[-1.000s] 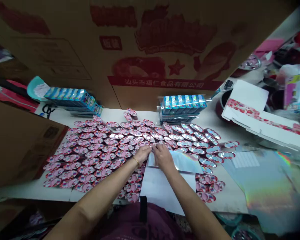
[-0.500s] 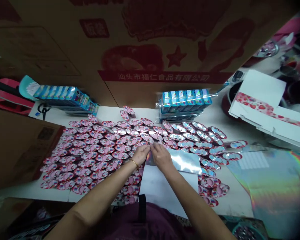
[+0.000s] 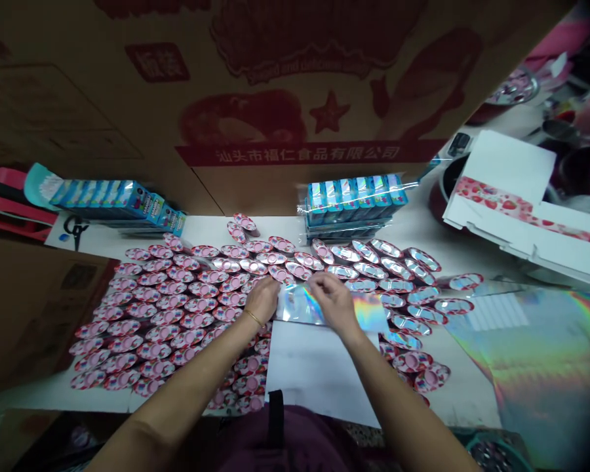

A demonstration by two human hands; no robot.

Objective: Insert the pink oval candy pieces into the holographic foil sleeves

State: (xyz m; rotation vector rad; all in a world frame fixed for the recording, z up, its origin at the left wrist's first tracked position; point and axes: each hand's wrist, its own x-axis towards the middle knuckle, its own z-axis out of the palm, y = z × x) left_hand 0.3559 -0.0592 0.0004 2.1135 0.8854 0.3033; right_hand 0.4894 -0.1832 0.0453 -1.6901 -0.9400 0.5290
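A narrow holographic foil sheet point(image 3: 366, 311) with a rainbow sheen lies flat and crosswise across the far end of a white paper sheet point(image 3: 319, 373), just near pink oval packs point(image 3: 201, 288).

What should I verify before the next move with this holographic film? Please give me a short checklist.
The right hand rests on the holographic film: ok.
The left hand has hold of the film: cannot tell; it sits at the film's left edge.
The film overlaps the top of the white paper sheet: ok.
The film is clear of the pink oval packs: not ok; they touch its upper edge.
The shrink-wrapped blue boxes are away from both hands: ok.
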